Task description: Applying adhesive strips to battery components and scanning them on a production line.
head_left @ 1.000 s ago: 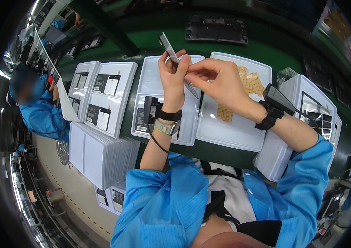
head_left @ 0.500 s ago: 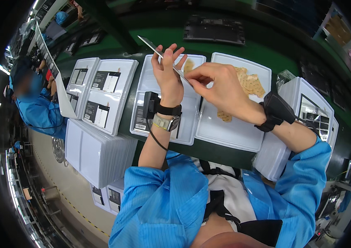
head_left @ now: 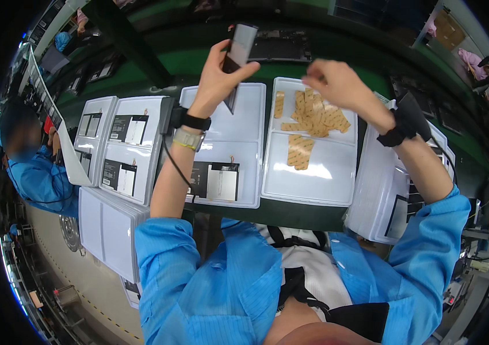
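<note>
A flat black-and-silver battery pack (head_left: 241,49) is gripped in my left hand (head_left: 217,80), tilted up above the far compartment of the middle white tray (head_left: 250,118). My thumb and fingers close around its edges. To the right, my right hand (head_left: 339,83) hovers over the far part of another white tray (head_left: 336,172). Its fingers look curled, but motion smears the tips. Below it lies a loose pile of tan printed backing papers (head_left: 316,112), with a separate tan piece (head_left: 300,152) nearer me. Another battery pack (head_left: 216,180) rests in the middle tray's near compartment.
Left are trays with paired batteries (head_left: 121,177) and a stack of white trays (head_left: 112,230). More stacked trays (head_left: 379,195) stand right. A dark panel (head_left: 282,46) lies beyond. Cables hang from my wrist straps. A person in blue (head_left: 40,178) sits far left.
My right hand has come away from the battery pack and moved right over the tan papers. My left hand has turned the pack so its broad face shows. The view has shifted.
</note>
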A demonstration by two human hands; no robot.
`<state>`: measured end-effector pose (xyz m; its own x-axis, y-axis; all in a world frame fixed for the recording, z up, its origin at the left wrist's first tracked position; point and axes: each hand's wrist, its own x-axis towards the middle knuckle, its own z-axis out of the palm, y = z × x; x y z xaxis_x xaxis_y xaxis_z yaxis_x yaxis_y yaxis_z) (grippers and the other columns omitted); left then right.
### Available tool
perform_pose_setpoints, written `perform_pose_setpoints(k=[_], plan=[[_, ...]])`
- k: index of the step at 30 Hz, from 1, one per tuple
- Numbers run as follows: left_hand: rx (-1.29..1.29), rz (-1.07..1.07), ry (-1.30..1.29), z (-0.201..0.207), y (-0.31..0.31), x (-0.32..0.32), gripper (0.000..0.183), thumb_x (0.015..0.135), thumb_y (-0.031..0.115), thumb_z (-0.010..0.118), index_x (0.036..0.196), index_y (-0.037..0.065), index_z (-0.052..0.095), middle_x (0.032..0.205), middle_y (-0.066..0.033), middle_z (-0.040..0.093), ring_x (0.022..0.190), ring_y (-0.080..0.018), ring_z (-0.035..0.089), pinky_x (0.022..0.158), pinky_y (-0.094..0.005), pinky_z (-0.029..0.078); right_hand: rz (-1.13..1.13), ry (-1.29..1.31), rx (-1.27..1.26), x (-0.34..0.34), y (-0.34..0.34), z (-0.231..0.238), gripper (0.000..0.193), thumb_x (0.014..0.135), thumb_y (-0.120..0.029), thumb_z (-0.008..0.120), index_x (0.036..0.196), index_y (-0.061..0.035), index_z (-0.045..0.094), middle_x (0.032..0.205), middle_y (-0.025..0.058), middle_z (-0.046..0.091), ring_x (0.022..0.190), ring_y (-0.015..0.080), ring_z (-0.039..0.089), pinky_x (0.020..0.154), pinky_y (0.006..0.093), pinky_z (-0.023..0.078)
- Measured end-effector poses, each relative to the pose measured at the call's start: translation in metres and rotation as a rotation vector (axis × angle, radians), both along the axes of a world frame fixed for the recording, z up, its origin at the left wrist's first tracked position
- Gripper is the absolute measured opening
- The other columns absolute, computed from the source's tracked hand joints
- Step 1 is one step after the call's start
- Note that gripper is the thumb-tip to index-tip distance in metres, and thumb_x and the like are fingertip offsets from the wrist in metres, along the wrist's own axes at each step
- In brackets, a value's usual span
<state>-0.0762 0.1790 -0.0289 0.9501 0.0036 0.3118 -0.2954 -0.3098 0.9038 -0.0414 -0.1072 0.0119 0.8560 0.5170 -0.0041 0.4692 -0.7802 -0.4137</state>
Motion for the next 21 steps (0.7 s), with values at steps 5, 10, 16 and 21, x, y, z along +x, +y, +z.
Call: perform_pose_setpoints(k=[5, 10, 16, 21], plan=[[0.394, -0.096, -0.300, 0.008, -0.049, 0.036, 0.102, 0.064, 0.038, 0.095, 0.146, 0.002, 0.046, 0.132, -0.0213, 0.061, 0.119, -0.0347, 0.063, 0.103, -0.0407, 0.051, -0.026, -0.203, 0.371, 0.026, 0.018, 0.028, 0.067, 0.091, -0.032, 0.076, 0.143, 0.0024, 0.052, 0.115, 0.0281, 0.071, 0.103, 0.0420, 0.072, 0.089, 0.0416, 0.057], [0.443, -0.142, -0.244, -0.013, -0.043, 0.082, 0.100, 0.076, 0.054, 0.086, 0.151, 0.005, 0.045, 0.144, -0.0254, 0.056, 0.132, -0.0400, 0.056, 0.112, -0.0469, 0.044, -0.058, -0.277, 0.166, 0.045, 0.006, 0.038, 0.055, 0.090, -0.016, 0.075, 0.139, -0.0012, 0.056, 0.117, 0.0301, 0.069, 0.111, 0.0464, 0.066, 0.092, 0.0455, 0.054], [0.752, 0.365, 0.069, -0.126, 0.056, 0.194, 0.100, 0.076, 0.067, 0.080, 0.148, 0.004, 0.052, 0.146, -0.0329, 0.049, 0.136, -0.0474, 0.047, 0.115, -0.0503, 0.040, -0.352, -0.351, 0.061, 0.102, -0.027, 0.019, 0.050, 0.096, -0.035, 0.068, 0.138, -0.0084, 0.060, 0.135, 0.0284, 0.061, 0.128, 0.0415, 0.057, 0.107, 0.0463, 0.046], [0.794, 0.286, 0.077, -0.131, -0.011, 0.181, 0.097, 0.072, 0.067, 0.083, 0.147, 0.012, 0.055, 0.153, -0.0348, 0.038, 0.137, -0.0510, 0.041, 0.115, -0.0524, 0.039, -0.296, -0.411, 0.005, 0.175, -0.079, -0.022, 0.053, 0.091, -0.045, 0.070, 0.124, -0.0043, 0.069, 0.126, 0.0249, 0.068, 0.123, 0.0419, 0.060, 0.106, 0.0455, 0.046]])
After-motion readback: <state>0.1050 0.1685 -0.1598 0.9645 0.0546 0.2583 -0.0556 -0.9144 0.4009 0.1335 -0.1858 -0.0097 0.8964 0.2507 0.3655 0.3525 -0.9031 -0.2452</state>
